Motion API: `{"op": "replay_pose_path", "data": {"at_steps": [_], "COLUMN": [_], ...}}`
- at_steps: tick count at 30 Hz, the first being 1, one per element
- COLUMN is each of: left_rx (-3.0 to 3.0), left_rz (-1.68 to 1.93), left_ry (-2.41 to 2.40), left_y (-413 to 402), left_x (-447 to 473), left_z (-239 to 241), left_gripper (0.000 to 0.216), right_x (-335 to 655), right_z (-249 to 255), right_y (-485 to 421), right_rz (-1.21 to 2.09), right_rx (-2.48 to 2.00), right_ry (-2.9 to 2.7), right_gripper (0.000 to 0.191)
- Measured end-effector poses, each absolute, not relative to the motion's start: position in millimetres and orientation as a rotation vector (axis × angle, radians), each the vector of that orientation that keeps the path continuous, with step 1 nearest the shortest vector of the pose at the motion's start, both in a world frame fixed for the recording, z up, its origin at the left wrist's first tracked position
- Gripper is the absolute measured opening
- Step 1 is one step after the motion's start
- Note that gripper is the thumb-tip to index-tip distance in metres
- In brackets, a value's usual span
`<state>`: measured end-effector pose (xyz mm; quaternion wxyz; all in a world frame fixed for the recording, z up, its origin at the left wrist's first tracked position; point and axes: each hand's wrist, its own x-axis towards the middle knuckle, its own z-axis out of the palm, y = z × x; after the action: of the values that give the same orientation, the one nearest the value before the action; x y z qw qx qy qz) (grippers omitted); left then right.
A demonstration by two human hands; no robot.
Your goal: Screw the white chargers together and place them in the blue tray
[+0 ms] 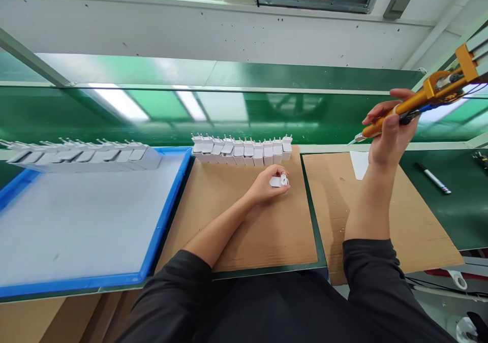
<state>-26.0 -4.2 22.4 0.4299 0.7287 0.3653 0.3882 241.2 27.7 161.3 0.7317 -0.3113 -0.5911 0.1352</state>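
Note:
My left hand (pixel 265 185) is closed around a small white plastic housing (pixel 279 181), just over the middle cardboard sheet (pixel 244 221). Behind it stands a row of similar white housings (pixel 244 152) with thin prongs pointing up. Raised at the right, my right hand (pixel 394 129) grips an orange glue dispenser (pixel 417 100), which looks like a powered dispensing gun. Its pale nozzle tip (pixel 356 138) points down and left, well apart from the housing in my left hand.
At the left lies a blue-rimmed tray (pixel 152 261) with another row of white housings (pixel 87 156) along its back. A second cardboard sheet (pixel 381 221) bears a white paper piece (pixel 359 164). A marker pen (pixel 433 178) lies farther right. A green panel (pixel 152 114) bounds the back.

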Motion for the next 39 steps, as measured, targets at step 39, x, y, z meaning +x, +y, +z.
{"op": "replay_pose_path", "data": {"at_steps": [39], "left_rx": [1.935], "left_rz": [0.556], "left_ry": [0.771], "left_y": [-3.9], "left_x": [-34.8], "left_z": [22.1], "left_gripper": [0.041], "right_x": [246.5], "right_z": [154.5], "right_y": [41.2], "right_rz": [-0.002], "right_rx": [-0.864], "right_ry": [-1.252], "right_gripper": [0.063]}}
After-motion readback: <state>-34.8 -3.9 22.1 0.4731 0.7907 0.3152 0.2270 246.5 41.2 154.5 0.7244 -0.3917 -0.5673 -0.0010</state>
